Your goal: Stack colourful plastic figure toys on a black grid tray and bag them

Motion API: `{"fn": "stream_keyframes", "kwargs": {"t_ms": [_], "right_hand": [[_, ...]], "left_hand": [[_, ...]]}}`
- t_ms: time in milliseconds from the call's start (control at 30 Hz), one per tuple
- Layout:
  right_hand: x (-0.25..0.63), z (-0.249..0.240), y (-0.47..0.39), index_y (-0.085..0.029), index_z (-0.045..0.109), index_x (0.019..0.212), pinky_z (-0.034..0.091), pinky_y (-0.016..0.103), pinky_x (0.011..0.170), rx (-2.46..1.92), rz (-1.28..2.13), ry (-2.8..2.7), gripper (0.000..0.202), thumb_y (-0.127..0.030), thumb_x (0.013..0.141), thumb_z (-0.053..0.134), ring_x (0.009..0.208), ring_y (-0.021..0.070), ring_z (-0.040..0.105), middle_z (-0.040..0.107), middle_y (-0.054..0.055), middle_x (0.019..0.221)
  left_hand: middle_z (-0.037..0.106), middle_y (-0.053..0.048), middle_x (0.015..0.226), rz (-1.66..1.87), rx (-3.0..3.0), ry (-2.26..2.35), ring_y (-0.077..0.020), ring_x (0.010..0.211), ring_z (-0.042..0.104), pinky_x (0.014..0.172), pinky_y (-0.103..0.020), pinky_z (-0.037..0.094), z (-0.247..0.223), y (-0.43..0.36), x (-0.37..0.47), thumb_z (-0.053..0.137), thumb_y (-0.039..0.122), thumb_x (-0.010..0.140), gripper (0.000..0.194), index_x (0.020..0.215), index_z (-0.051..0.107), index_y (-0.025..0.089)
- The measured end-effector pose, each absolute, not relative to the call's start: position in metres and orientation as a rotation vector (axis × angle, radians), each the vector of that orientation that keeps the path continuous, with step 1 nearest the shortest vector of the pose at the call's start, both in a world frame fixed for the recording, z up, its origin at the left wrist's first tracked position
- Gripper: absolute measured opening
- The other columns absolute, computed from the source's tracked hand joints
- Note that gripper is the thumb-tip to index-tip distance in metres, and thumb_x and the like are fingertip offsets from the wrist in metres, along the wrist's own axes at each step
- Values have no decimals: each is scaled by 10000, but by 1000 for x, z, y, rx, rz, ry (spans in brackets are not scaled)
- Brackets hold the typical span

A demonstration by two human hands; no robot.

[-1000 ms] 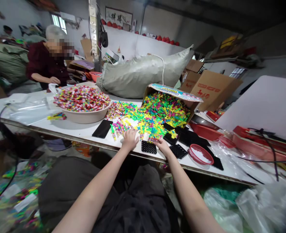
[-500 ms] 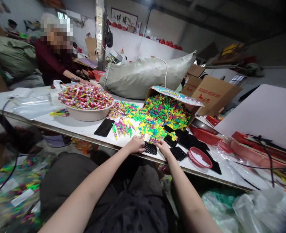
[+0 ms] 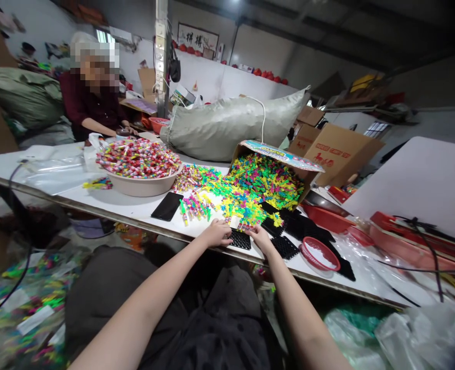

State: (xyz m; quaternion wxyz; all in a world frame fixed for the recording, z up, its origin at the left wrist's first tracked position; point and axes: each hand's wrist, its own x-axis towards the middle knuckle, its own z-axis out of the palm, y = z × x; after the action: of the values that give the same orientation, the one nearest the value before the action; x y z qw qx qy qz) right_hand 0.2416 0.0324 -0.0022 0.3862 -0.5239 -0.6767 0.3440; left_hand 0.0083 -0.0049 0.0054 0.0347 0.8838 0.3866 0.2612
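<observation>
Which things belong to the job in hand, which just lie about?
Likely in the job:
- black perforated tray at the left hand
- small colourful pieces
- open carton holding more

Likely just lying about:
- black phone-like slab
- hanging black bag
- framed sign

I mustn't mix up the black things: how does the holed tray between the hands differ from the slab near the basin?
The tray is full of holes; the slab is smooth. The tray lies between left hand and right hand; the slab lies apart from both. Both are black and flat.

Tray point(image 3: 241, 239) right of left hand point(image 3: 216, 234)
</observation>
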Motion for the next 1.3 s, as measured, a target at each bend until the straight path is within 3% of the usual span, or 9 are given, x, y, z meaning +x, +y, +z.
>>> {"fn": "stream_keyframes", "kwargs": {"t_ms": [500,800,933,1067,1167,1300], "right_hand": [[241,0,34,-145,626,819,425,305,702,-1359,848,-1854,367,-464,638,603,758,213,572,641,38,745],[244,-5,35,-147,614,822,416,282,651,-1365,830,-1833,360,-457,639,611,697,184,547,627,26,738],[241,-1,32,-152,603,876,431,300,698,-1289,906,-1761,362,-432,646,612,756,200,565,637,48,798],[240,0,19,-169,533,1075,446,305,708,-1333,829,-1612,502,-437,655,601,831,210,564,607,98,989],[240,-7,-3,-146,429,1209,447,307,711,-1403,599,-1454,631,-433,667,575,886,215,537,521,143,1144],[236,-13,-37,-133,468,1152,426,317,732,-1440,344,-1375,474,-389,754,452,863,207,523,548,132,1069]], "left_hand": [[609,-7,826,805,2719,1191,-182,902,477,816,-325,265,5,-5,8,572,443,728,241,715,559,203],[603,-11,806,797,2690,1193,-180,896,482,828,-325,274,8,-7,8,559,454,736,254,711,561,202],[589,-31,880,862,2608,1316,-201,933,476,845,-346,287,11,-8,8,501,480,772,282,811,557,206],[507,-77,1102,1044,2200,1916,-239,1049,412,890,-385,282,12,-8,9,455,357,812,273,1044,502,221],[492,-103,1086,1004,2016,2128,-251,1039,417,859,-398,305,9,-4,7,420,192,799,292,1080,494,221],[503,-102,1011,984,2004,2115,-237,983,449,833,-402,318,5,0,4,322,94,801,317,995,537,222]]}}
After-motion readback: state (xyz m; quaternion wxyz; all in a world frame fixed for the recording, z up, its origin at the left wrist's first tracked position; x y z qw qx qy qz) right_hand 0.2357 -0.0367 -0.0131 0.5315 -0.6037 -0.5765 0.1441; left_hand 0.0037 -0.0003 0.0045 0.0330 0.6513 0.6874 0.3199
